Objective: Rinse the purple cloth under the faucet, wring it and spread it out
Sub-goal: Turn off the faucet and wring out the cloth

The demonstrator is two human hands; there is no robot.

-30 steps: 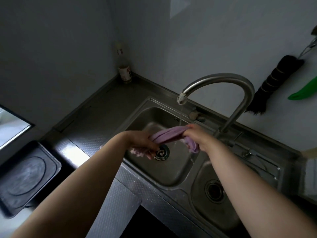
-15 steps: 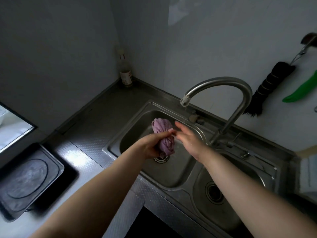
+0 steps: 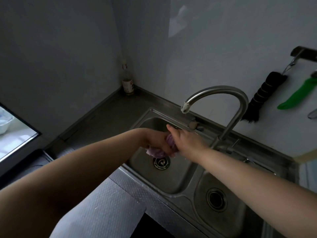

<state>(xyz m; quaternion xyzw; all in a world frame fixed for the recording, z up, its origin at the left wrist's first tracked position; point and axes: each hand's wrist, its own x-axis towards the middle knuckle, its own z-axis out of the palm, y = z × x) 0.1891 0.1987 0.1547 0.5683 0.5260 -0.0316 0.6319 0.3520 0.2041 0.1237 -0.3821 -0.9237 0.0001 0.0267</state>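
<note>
The purple cloth [image 3: 157, 152] is bunched into a small wad over the left sink basin [image 3: 171, 179], just above its drain. My left hand [image 3: 155, 140] is closed on the wad from the left. My right hand [image 3: 184, 139] presses against it from the right, fingers wrapped over the top, so most of the cloth is hidden between the two hands. The curved steel faucet [image 3: 223, 90] arches above, its spout [image 3: 185, 108] up and right of my hands. I cannot make out a stream of water from it.
A second basin [image 3: 221, 200] with its own drain lies to the right. A bottle [image 3: 127, 81] stands in the back corner of the steel counter. A black brush [image 3: 264, 95] and a green tool [image 3: 298, 95] hang on the right wall. A dark hob lies far left.
The cloth went from a twisted rope stretched between both hands to a wad held by the left hand; now my right hand has closed on it again, lower over the drain.
</note>
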